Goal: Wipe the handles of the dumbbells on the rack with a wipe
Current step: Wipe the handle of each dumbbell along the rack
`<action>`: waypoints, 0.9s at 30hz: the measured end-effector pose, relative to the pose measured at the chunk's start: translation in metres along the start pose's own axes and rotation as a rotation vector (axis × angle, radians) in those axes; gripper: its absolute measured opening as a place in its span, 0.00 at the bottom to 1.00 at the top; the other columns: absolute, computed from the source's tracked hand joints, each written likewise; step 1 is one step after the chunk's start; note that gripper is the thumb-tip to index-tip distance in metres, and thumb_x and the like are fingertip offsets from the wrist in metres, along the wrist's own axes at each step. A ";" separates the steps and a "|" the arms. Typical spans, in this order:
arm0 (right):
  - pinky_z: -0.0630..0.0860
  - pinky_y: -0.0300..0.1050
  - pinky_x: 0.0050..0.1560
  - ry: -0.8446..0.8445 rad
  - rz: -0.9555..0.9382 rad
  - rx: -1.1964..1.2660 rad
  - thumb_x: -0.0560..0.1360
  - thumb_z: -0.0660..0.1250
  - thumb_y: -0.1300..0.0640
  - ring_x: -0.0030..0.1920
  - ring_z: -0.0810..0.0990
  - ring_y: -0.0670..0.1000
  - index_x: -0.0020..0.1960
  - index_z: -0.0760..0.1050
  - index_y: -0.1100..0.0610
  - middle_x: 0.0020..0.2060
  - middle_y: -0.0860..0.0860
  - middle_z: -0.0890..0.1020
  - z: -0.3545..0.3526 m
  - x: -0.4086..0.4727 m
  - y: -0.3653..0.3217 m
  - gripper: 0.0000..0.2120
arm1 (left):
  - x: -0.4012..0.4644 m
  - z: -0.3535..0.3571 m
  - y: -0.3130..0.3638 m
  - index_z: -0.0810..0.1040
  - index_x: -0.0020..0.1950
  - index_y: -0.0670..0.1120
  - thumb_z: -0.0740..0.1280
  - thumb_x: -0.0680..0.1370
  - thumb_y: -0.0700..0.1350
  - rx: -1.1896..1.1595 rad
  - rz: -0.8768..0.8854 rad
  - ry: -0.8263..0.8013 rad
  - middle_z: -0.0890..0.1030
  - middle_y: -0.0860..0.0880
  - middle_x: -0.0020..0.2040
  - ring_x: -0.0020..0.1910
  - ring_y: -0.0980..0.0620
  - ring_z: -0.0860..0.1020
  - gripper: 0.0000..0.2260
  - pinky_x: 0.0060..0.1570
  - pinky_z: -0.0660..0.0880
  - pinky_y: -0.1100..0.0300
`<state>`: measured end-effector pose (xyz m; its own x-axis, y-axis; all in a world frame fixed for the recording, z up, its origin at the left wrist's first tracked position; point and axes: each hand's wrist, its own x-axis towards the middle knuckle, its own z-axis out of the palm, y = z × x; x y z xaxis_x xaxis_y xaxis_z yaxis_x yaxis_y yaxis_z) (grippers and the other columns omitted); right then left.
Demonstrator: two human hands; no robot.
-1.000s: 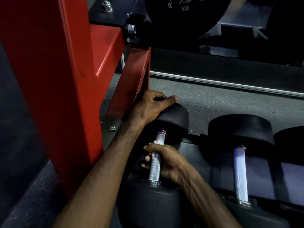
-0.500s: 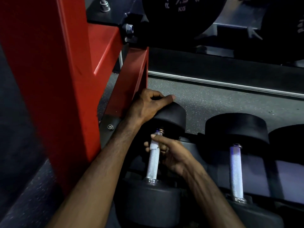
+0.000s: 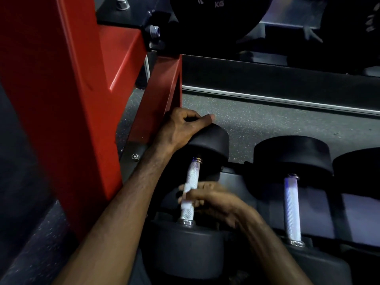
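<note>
A person is crouching at a red rack point(image 3: 67, 103), working on the dumbbell point(image 3: 197, 182) nearest its upright. The handle point(image 3: 192, 182), a knurled metal bar, is running from the far head point(image 3: 209, 142) just beside the upright down to the near head point(image 3: 185, 249) at the bottom of the view, its long axis pointing away from the person and leaning slightly right. The left hand point(image 3: 181, 128) is resting over the top of the far head, fingers curled over its far edge, seemingly steadying the weight. The right hand point(image 3: 207, 200) is coming in from the right of the handle, its fingers point(image 3: 185, 189) wrapping the bar around mid-length with a pale strip, probably the wipe point(image 3: 188, 189), pressed against the metal; motion blur is hiding exactly how it is folded. The right hand is therefore the nearer one to the bar, and any further stroke would likely be running along the handle, toward either head. To the right of this dumbbell, a 2nd dumbbell point(image 3: 292, 206) is lying parallel, untouched by either hand, with the head of a 3rd point(image 3: 357, 165) showing beyond it. Each weight is sitting in a dark cradle point(image 3: 320, 210) of the rack. Above, the dark shelf is holding larger weights.
</note>
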<state>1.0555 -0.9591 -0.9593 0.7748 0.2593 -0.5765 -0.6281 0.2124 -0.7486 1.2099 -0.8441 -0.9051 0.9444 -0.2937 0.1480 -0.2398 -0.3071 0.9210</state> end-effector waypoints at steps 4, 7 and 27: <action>0.78 0.42 0.47 -0.037 0.056 -0.050 0.67 0.76 0.65 0.42 0.82 0.52 0.52 0.86 0.61 0.48 0.62 0.85 0.001 -0.003 0.007 0.13 | 0.000 -0.001 0.002 0.88 0.40 0.51 0.77 0.78 0.61 0.014 -0.019 0.006 0.82 0.59 0.31 0.33 0.61 0.78 0.15 0.40 0.71 0.63; 0.83 0.47 0.52 0.024 -0.027 0.147 0.71 0.72 0.71 0.43 0.84 0.58 0.50 0.82 0.65 0.47 0.65 0.84 0.003 0.008 -0.009 0.09 | -0.001 -0.001 0.003 0.89 0.41 0.50 0.77 0.78 0.60 0.018 -0.009 0.010 0.82 0.58 0.32 0.33 0.61 0.78 0.15 0.39 0.71 0.63; 0.83 0.45 0.50 0.174 -0.189 0.227 0.76 0.59 0.72 0.44 0.86 0.51 0.62 0.81 0.67 0.55 0.65 0.86 -0.002 -0.014 0.000 0.19 | -0.001 0.000 0.003 0.88 0.39 0.50 0.77 0.79 0.57 -0.002 0.005 0.008 0.82 0.58 0.30 0.32 0.64 0.76 0.14 0.37 0.70 0.67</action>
<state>1.0448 -0.9646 -0.9517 0.8676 0.0344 -0.4961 -0.4565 0.4508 -0.7670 1.2077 -0.8447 -0.9025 0.9449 -0.2879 0.1556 -0.2443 -0.3040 0.9208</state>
